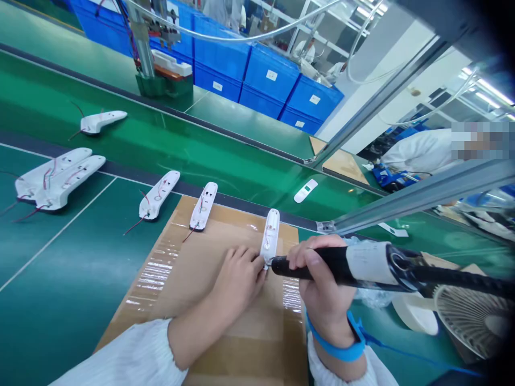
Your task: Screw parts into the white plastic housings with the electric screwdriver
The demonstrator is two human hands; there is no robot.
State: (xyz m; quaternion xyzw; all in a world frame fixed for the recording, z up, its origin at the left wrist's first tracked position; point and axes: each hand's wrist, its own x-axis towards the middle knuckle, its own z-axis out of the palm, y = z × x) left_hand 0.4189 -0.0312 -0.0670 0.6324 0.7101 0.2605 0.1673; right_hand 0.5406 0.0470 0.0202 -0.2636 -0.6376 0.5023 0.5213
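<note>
My right hand (324, 281) is wrapped round a black electric screwdriver (341, 264) with a pale label band, held nearly level. Its tip points left and meets the lower end of a white plastic housing (271, 230). My left hand (240, 274) grips that lower end, with thumb and fingertips closed about it; part of the housing is hidden behind them. Under it lies a taped cardboard sheet (217, 332). A second white housing (204, 206) with a thin red wire rests on the cardboard's far edge, left of my left hand.
More wired white housings (160, 195) lie to the left. Across the green conveyor belt (241, 161) sits a flat white cover (306, 191). A small fan (475, 316) stands at right, below a metal frame bar (402, 198). Blue bins (265, 75) line the back; a co-worker (422, 153) is at right.
</note>
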